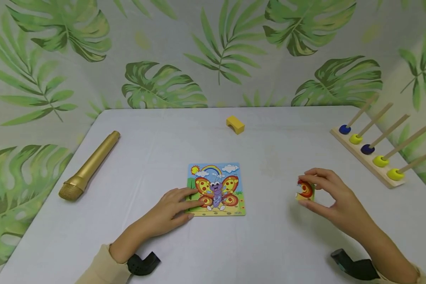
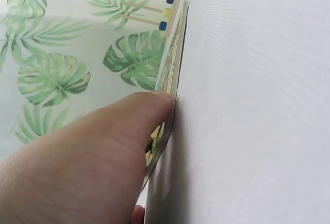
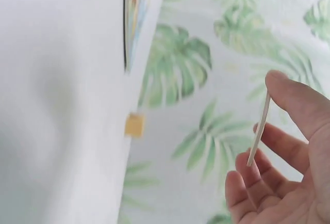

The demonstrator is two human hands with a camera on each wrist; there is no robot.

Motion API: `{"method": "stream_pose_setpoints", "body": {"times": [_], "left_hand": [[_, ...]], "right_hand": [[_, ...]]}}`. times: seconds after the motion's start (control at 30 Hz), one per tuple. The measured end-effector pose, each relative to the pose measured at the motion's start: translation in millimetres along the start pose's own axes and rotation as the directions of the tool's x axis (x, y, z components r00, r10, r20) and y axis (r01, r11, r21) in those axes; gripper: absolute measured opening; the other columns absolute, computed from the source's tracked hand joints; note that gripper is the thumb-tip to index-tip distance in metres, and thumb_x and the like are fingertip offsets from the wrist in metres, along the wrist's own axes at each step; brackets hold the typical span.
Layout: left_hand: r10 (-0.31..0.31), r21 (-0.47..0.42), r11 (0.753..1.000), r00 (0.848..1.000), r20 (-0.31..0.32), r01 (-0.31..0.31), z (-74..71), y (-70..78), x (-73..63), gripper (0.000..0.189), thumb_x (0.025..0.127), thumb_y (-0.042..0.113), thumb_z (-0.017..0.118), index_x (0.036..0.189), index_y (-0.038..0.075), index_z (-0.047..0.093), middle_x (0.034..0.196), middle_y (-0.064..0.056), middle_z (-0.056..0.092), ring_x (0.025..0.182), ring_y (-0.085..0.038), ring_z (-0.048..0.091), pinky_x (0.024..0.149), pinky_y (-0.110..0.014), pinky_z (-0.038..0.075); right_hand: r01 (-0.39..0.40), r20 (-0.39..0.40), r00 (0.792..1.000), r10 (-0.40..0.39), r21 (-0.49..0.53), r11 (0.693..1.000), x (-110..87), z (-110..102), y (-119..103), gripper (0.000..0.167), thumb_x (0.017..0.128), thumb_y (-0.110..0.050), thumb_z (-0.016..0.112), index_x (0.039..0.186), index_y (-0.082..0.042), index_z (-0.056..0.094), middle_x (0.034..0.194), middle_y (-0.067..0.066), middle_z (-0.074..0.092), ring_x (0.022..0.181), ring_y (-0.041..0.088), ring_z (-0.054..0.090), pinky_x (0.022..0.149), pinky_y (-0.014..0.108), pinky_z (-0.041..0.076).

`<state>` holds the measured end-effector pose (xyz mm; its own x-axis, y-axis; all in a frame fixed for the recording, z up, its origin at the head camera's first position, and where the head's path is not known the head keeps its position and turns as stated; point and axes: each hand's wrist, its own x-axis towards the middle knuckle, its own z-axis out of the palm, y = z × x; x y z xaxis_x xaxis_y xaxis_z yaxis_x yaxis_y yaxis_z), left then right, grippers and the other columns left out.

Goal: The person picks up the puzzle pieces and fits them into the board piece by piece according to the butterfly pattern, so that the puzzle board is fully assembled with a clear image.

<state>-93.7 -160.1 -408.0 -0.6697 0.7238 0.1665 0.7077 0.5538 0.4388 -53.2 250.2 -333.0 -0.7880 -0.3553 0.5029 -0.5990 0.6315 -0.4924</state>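
Observation:
A square butterfly jigsaw puzzle [image 1: 230, 199] lies flat at the middle of the table. My left hand [image 1: 174, 211] rests on its left side, fingers extended over the picture and covering part of it. In the left wrist view, the thumb [image 2: 149, 108] touches the puzzle's edge. Off to the right, my right hand [image 1: 331, 197] pinches a small puzzle piece [image 1: 307, 191] with a red and orange swirl, held above the table between thumb and fingers. The right wrist view shows that thin piece [image 3: 259, 128] edge-on, its printed face hidden there.
A gold microphone [image 1: 90, 167] lies at the left. Behind the puzzle sits a yellow arched block [image 1: 236, 124]. At the right stands a wooden peg rack [image 1: 367, 157] with blue and yellow beads on its slanting pegs. Leaf-print cloth [image 1: 220, 47] hangs beyond the white table.

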Motion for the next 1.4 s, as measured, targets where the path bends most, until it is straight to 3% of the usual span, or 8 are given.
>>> {"method": "stream_pose_setpoints", "body": {"times": [0.13,0.43,0.77,0.93,1.2,1.4], "left_hand": [[-0.003,-0.005,1.0,1.0,0.0,0.003,-0.7,0.9,0.7,0.039,0.089,0.028,0.056,0.128,0.028,0.052,0.139,-0.001,0.035,0.128,-0.02,0.026,0.103,-0.044,0.018],[-0.005,-0.004,1.0,1.0,0.006,0.005,-1.3,1.2,2.5,0.039,0.089,0.029,0.055,0.128,0.028,0.051,0.14,-0.001,0.034,0.128,-0.021,0.025,0.103,-0.044,0.016],[0.003,-0.006,1.0,1.0,-0.005,-0.003,-0.2,0.0,2.4,0.039,0.089,0.029,0.055,0.128,0.028,0.052,0.139,-0.001,0.035,0.128,-0.021,0.026,0.104,-0.043,0.016],[-0.001,-0.009,1.0,1.0,-0.001,0.001,0.2,-0.1,1.6,0.038,0.089,0.028,0.055,0.128,0.027,0.052,0.139,-0.001,0.034,0.128,-0.021,0.026,0.104,-0.043,0.015],[-0.007,-0.008,1.0,1.0,0.003,0.007,-0.8,1.0,1.4,0.039,0.089,0.028,0.055,0.128,0.027,0.052,0.14,-0.001,0.034,0.128,-0.021,0.026,0.104,-0.043,0.015],[-0.016,-0.007,1.0,1.0,0.008,0.016,-1.7,1.7,0.1,0.039,0.089,0.027,0.056,0.128,0.027,0.053,0.14,-0.002,0.034,0.128,-0.021,0.025,0.104,-0.043,0.016]], "right_hand": [[0.024,0.059,0.998,-0.028,0.07,0.997,18.1,28,-10,0.058,0.061,-0.002,0.081,0.114,-0.007,0.059,0.115,0.001,0.048,0.1,0.01,0.046,0.076,0.016,0.041],[-0.075,0.223,0.974,0.032,0.186,0.98,29.9,87,-12,0.048,0.069,-0.013,0.078,0.113,-0.008,0.06,0.114,0.0,0.047,0.095,0.012,0.048,0.073,0.031,0.048],[-0.114,0.323,0.945,0.053,0.171,0.979,39.4,123,-11,0.044,0.073,-0.028,0.075,0.11,-0.009,0.061,0.114,0.004,0.049,0.105,0.018,0.046,0.086,0.035,0.042],[-0.139,0.365,0.928,0.078,0.144,0.98,42.0,133,-10,0.044,0.073,-0.032,0.074,0.11,-0.013,0.061,0.116,-0.001,0.048,0.11,0.017,0.041,0.091,0.038,0.039],[-0.244,0.458,0.877,0.146,0.163,0.956,45.3,122,-5,0.056,0.075,-0.03,0.074,0.123,-0.013,0.052,0.128,0.001,0.04,0.115,0.017,0.039,0.095,0.039,0.036],[-0.241,0.455,0.88,0.132,0.19,0.952,47.1,125,-4,0.051,0.075,-0.027,0.074,0.119,-0.008,0.056,0.126,0.005,0.041,0.119,0.022,0.036,0.097,0.041,0.033]]}}
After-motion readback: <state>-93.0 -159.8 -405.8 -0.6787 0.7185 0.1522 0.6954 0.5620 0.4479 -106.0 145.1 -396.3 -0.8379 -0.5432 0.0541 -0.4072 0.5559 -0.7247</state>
